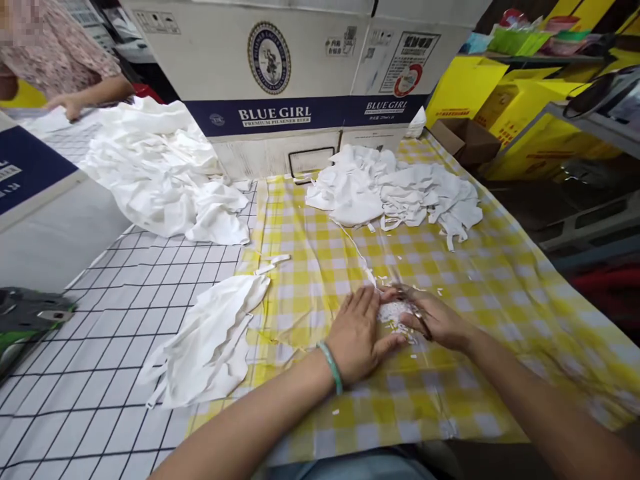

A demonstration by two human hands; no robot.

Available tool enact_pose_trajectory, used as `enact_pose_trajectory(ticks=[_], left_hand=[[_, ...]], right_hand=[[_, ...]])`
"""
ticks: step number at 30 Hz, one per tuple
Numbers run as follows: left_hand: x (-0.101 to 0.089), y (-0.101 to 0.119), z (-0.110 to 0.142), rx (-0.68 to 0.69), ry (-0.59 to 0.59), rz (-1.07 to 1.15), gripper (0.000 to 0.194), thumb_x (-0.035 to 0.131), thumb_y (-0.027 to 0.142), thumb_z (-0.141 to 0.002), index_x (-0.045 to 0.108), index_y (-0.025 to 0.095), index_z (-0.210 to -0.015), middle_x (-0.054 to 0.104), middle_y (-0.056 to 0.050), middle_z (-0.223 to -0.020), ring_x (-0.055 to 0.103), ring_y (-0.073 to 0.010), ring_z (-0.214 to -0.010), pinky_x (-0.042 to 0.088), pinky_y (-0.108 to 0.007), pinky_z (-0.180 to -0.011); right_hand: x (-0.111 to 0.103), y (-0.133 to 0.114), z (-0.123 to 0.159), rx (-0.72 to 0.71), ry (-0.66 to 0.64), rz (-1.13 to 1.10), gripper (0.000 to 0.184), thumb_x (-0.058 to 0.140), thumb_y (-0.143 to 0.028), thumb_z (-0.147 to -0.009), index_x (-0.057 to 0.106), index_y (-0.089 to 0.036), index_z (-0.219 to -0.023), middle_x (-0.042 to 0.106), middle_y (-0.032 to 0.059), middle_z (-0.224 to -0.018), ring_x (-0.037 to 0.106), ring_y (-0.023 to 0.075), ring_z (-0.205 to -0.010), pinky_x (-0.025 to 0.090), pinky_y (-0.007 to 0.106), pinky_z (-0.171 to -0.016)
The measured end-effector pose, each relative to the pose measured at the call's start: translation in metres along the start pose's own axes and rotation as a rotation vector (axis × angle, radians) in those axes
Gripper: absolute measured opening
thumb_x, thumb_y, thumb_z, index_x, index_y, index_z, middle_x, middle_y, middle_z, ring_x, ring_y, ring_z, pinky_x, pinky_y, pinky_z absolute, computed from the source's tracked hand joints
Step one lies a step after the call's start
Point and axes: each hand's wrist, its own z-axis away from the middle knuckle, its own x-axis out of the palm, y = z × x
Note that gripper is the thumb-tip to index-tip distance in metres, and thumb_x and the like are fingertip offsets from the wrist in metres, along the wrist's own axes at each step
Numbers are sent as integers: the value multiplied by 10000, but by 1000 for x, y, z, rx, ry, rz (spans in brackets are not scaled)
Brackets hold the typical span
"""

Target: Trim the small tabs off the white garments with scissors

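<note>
My left hand [356, 333], with a green bangle [330, 367] on its wrist, lies flat on the yellow checked cloth [310, 300], fingers stretched out. Its thumb and fingertips border a small heap of white scraps [393, 311]. My right hand [440, 320] is closed around a pair of scissors [420, 319] at the right side of that heap. Metal loops show by the fingers; the blades I cannot make out. A thin white strip [367, 270] runs from the scraps towards a pile of white fabric pieces [350, 183] farther back.
A smaller stack of white fabric pieces [210, 347] lies left of my hands. Behind it is a large white fabric heap [160, 177]. A tall cardboard panel [310, 67] stands at the back. Another person's hand [70, 105] shows at upper left. Yellow bags [535, 127] stand at right.
</note>
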Motion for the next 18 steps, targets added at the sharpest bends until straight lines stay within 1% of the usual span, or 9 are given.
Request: enact_pose_trajectory(ticks=[3, 4, 6, 7, 9, 12, 14, 16, 18], left_hand=[[-35, -24, 19, 15, 178, -75, 386, 473, 373, -945, 595, 171, -1250, 609, -133, -1344, 533, -239, -1281, 418, -395, -1106], [-51, -42, 26, -58, 252, -117, 333, 480, 311, -933, 611, 171, -1205, 617, -153, -1306, 534, -266, -1262, 410, -439, -1100], [-83, -78, 42, -244, 366, -196, 441, 521, 288, -893, 544, 46, -1261, 484, -298, -1374, 421, -415, -1314, 307, -635, -1086], [-97, -94, 51, -398, 355, -268, 475, 561, 318, -862, 543, 50, -1254, 480, -304, -1356, 419, -449, -1285, 315, -668, -1042], [-116, -111, 71, -528, 251, -280, 337, 519, 301, -872, 614, 74, -1101, 585, -265, -1158, 532, -427, -1112, 423, -620, -908], [-122, -101, 98, -443, 53, -174, 209, 471, 256, -900, 639, 169, -814, 637, -102, -836, 614, -255, -802, 502, -388, -729], [-118, -83, 110, -360, 8, -111, 150, 539, 277, -878, 634, 193, -799, 637, -60, -824, 605, -212, -780, 496, -333, -721], [-113, -67, 116, -342, 141, -18, 122, 571, 296, -867, 635, 193, -868, 634, -68, -895, 595, -221, -849, 494, -349, -775], [-110, -58, 117, -404, 368, 184, 152, 558, 320, -886, 625, 185, -907, 623, -82, -937, 587, -225, -889, 494, -366, -812]], right_hand=[[1, -10, 14, 82, 247, -5, 337, 621, -445, -872, 584, -238, -1135, 657, 92, -1195, 614, 279, -1142, 465, 418, -1000], [5, -15, 15, 100, 316, -5, 323, 639, -434, -861, 574, -240, -1110, 663, 89, -1174, 618, 276, -1130, 467, 410, -987], [17, -30, 8, 114, 364, -22, 307, 673, -417, -836, 555, -238, -1056, 669, 88, -1143, 634, 264, -1088, 485, 385, -937], [25, -39, 0, 115, 353, -41, 304, 686, -411, -825, 546, -237, -1032, 671, 87, -1130, 643, 255, -1061, 494, 373, -908], [43, -56, -24, 90, 297, -85, 290, 698, -389, -811, 527, -236, -988, 675, 78, -1103, 656, 231, -998, 504, 350, -859], [75, -76, -82, -25, 213, -125, 245, 688, -287, -792, 508, -235, -950, 667, 55, -1071, 641, 204, -957, 494, 340, -841], [94, -82, -130, -90, 213, -131, 245, 676, -181, -743, 516, -228, -923, 659, 44, -1031, 615, 201, -943, 475, 348, -854], [109, -84, -173, -106, 230, -139, 254, 664, -89, -672, 517, -217, -834, 644, 24, -915, 589, 198, -915, 459, 348, -866], [116, -87, -199, -99, 236, -162, 238, 641, -61, -648, 500, -212, -767, 607, -4, -791, 575, 180, -829, 466, 327, -814]])
